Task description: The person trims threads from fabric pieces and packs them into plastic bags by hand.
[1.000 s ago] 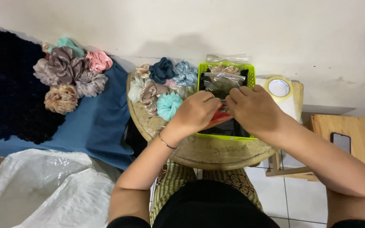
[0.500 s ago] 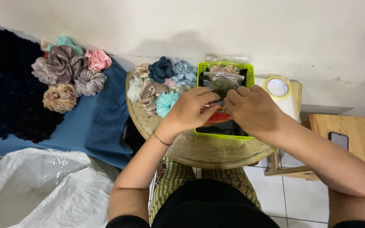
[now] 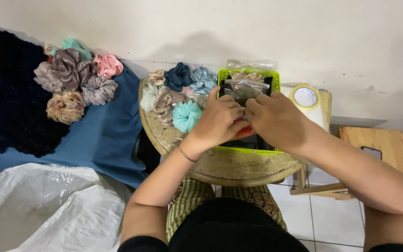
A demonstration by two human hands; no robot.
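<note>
My left hand (image 3: 219, 120) and my right hand (image 3: 276, 119) meet over a lime-green plastic basket (image 3: 247, 75) on a small round table (image 3: 220, 165). Both pinch the lower edge of a clear plastic bag (image 3: 243, 87) that stands in the basket. Something red (image 3: 244, 132) shows just under my fingers; I cannot tell what it is. More clear bags (image 3: 250, 64) stick up at the basket's far end. A heap of fabric scrunchies lies on the table left of the basket, a teal one (image 3: 185, 115) nearest my left hand.
A tape roll (image 3: 305, 96) sits on a white pad right of the basket. A wooden stool (image 3: 378, 144) with a dark phone stands at right. More scrunchies (image 3: 73, 77) lie on blue cloth (image 3: 103, 135) at left. White plastic sacking (image 3: 47, 205) fills the lower left.
My hands have stayed together over the basket, shifting slightly toward its far end. The bag between them has been worked a little; nothing else has moved.
</note>
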